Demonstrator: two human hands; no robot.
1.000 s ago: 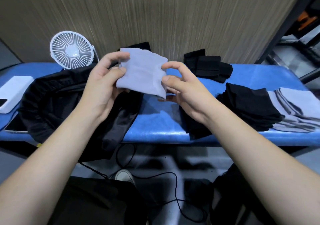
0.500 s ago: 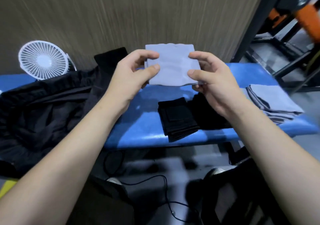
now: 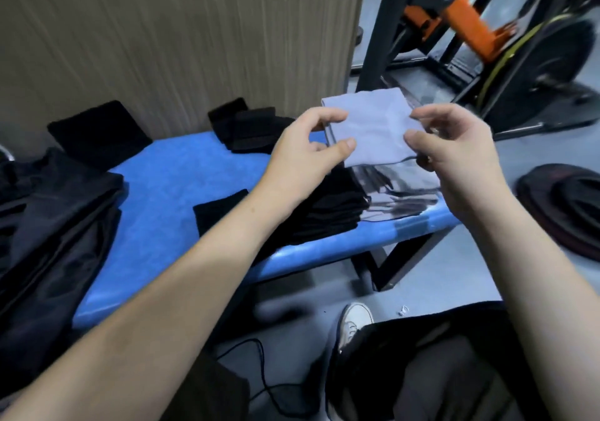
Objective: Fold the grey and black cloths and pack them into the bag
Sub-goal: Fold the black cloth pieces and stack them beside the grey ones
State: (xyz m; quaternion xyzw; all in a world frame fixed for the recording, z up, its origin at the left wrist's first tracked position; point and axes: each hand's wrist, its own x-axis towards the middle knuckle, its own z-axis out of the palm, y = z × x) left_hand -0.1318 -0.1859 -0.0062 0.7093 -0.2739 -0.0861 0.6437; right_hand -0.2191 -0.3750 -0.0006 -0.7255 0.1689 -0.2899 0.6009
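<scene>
Head cam shows the left hand [image 3: 305,154] and right hand [image 3: 451,151] each pinching a side of the folded grey cloth [image 3: 373,131] above what looks like the grey stack [image 3: 399,193], so one slack pinch probably flops the fold open.

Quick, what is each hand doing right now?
Left hand: pinches the left edge of the folded grey cloth.
Right hand: pinches the cloth's right edge.

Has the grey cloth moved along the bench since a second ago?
Yes. The grey cloth, held by both hands, went rightward along the blue bench, now above the grey stack.
</scene>
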